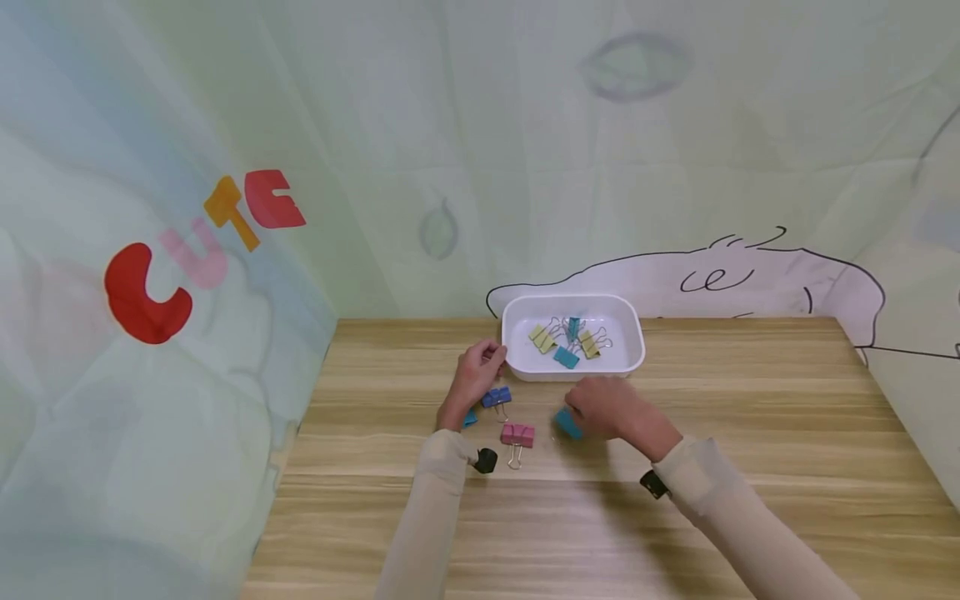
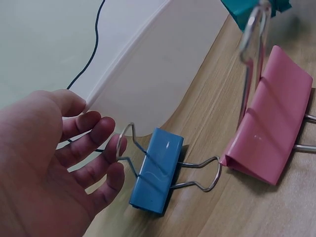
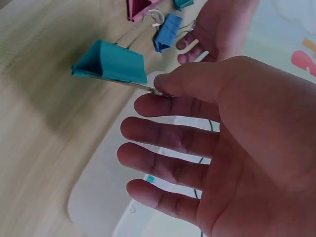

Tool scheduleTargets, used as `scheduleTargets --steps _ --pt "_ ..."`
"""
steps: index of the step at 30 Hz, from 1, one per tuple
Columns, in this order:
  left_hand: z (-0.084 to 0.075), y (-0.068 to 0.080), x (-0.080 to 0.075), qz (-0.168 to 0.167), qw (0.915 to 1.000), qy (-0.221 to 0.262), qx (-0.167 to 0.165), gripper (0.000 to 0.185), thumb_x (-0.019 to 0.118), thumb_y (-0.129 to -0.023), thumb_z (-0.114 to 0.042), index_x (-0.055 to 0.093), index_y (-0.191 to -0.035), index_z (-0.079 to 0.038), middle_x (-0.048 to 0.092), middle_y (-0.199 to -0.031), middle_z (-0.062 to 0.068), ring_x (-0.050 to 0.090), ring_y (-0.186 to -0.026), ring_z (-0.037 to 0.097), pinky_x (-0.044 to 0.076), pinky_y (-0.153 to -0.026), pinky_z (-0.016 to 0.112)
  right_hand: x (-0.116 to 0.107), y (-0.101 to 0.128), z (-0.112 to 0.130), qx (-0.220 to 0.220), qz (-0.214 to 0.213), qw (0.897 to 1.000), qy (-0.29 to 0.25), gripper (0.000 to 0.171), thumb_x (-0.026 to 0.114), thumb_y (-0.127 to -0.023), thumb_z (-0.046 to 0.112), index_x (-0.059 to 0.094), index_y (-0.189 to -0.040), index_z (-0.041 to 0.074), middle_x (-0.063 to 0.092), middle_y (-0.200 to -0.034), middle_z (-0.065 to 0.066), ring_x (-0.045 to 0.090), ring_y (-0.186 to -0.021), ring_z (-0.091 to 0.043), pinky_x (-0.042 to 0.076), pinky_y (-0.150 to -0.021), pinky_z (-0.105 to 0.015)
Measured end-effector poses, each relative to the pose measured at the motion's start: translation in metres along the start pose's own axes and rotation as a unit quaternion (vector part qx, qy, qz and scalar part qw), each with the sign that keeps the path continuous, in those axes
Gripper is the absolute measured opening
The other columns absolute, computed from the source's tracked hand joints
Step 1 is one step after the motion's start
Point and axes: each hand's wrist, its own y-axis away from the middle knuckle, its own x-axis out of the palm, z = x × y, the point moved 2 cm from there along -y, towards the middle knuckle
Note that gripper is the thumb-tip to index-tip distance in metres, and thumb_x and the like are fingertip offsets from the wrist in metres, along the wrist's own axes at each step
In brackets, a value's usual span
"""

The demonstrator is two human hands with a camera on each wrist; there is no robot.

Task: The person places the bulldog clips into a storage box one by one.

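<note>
Wooden table (image 1: 750,417), white tray (image 1: 633,329); cartoon cloth backdrop (image 1: 225,233) behind.

Wooden table (image 1: 750,433) — white tray (image 1: 517,367), blue clip (image 1: 497,397), pink clip (image 1: 517,434).

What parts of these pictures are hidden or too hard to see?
- Head view: the clips in the white tray are too small to count.
- Head view: the left hand hides most of a teal clip.
- Right wrist view: the right hand pinches the teal clip's handle, covering its end.
- Left wrist view: the top edge cuts off another teal clip.
</note>
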Motion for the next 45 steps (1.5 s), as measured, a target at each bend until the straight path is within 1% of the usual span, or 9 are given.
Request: scheduleTargets --steps 4,8,13,19,23,26,33,38,45 --pt "0.0 0.0 0.0 0.001 1.0 -0.001 0.0 0.029 0.054 -0.109 -0.021 0.066 -0.111 0.005 0.068 -0.101 0.022 0.067 -0.09 0.036 0.052 -0.074 0.03 -0.008 0.001 0.0 -0.007 -0.007 1.0 -0.003 0.025 0.066 -0.1 0.013 0.062 -0.075 0.013 0.05 -0.067 0.004 0.045 -0.062 -0.014 0.041 -0.058 -0.029" --pt "-0.001 0.001 0.0 0.001 1.0 0.0 0.002 0.029 0.054 -0.11 -0.022 0.066 -0.111 0.005 0.068 -0.101 0.022 0.067 -0.09 0.036 0.052 -0.074 0.029 -0.021 0.0 0.0 -0.004 -0.007 1.0 -0.006 0.025 0.066 -0.1 0.015 0.062 -0.075 0.015 0.052 -0.07 0.004 0.047 -0.064 -0.015 0.042 -0.058 -0.03" --pt "-0.001 0.002 0.0 0.002 1.0 0.003 0.006 0.029 0.053 -0.11 -0.021 0.066 -0.11 0.005 0.068 -0.1 0.021 0.067 -0.089 0.034 0.052 -0.074 0.029 -0.044 -0.002 0.001 -0.009 -0.017 1.0 0.007 0.017 0.065 -0.1 0.017 0.068 -0.084 0.013 0.056 -0.074 0.002 0.05 -0.068 -0.016 0.047 -0.062 -0.033" --pt "-0.002 0.003 -0.001 0.004 1.0 0.005 0.0 0.03 0.053 -0.11 -0.024 0.065 -0.111 0.004 0.068 -0.1 0.02 0.066 -0.09 0.033 0.053 -0.075 0.03 -0.077 -0.01 0.003 -0.011 -0.041 0.999 0.015 0.014 0.064 -0.1 0.017 0.069 -0.088 0.012 0.06 -0.077 0.001 0.052 -0.07 -0.017 0.048 -0.064 -0.034" --pt "-0.002 0.003 -0.002 0.005 1.0 0.004 0.0 0.03 0.053 -0.11 -0.023 0.065 -0.111 0.005 0.068 -0.099 0.018 0.066 -0.089 0.031 0.053 -0.075 0.031 -0.091 -0.018 0.003 -0.001 -0.041 0.999 0.023 0.013 0.066 -0.1 0.02 0.073 -0.098 0.01 0.064 -0.082 -0.002 0.055 -0.074 -0.019 0.051 -0.068 -0.035" --pt "-0.002 0.003 -0.002 0.004 1.0 0.003 0.002 0.029 0.054 -0.11 -0.021 0.065 -0.111 0.005 0.068 -0.098 0.018 0.066 -0.088 0.031 0.053 -0.075 0.031 -0.096 -0.025 0.002 0.004 -0.037 0.999 0.02 0.015 0.069 -0.099 0.021 0.075 -0.104 0.008 0.066 -0.086 -0.003 0.056 -0.076 -0.02 0.053 -0.07 -0.035" --pt "0.0 0.001 -0.001 0.002 1.0 0.0 0.005 0.03 0.054 -0.11 -0.024 0.065 -0.111 0.004 0.068 -0.098 0.015 0.067 -0.087 0.029 0.054 -0.077 0.032 -0.105 -0.036 0.0 0.013 -0.029 0.999 0.011 0.012 0.066 -0.1 0.018 0.073 -0.096 0.009 0.064 -0.082 -0.002 0.057 -0.073 -0.02 0.052 -0.067 -0.035" --pt "0.0 0.002 0.0 0.002 1.0 0.002 0.003 0.027 0.055 -0.11 -0.025 0.066 -0.108 0.0 0.068 -0.098 0.014 0.067 -0.087 0.028 0.056 -0.079 0.036 -0.111 -0.043 -0.001 0.026 -0.028 0.999 0.015 0.013 0.067 -0.1 0.019 0.073 -0.099 0.008 0.065 -0.085 -0.003 0.057 -0.075 -0.021 0.052 -0.069 -0.036" --pt "-0.001 0.003 -0.001 0.004 1.0 0.0 0.008 0.026 0.055 -0.11 -0.024 0.066 -0.108 0.0 0.068 -0.099 0.017 0.067 -0.088 0.032 0.054 -0.077 0.032 -0.115 -0.051 -0.004 0.036 -0.025 0.999 0.018 0.013 0.068 -0.101 0.019 0.074 -0.103 0.008 0.066 -0.086 -0.004 0.057 -0.077 -0.023 0.052 -0.07 -0.036"
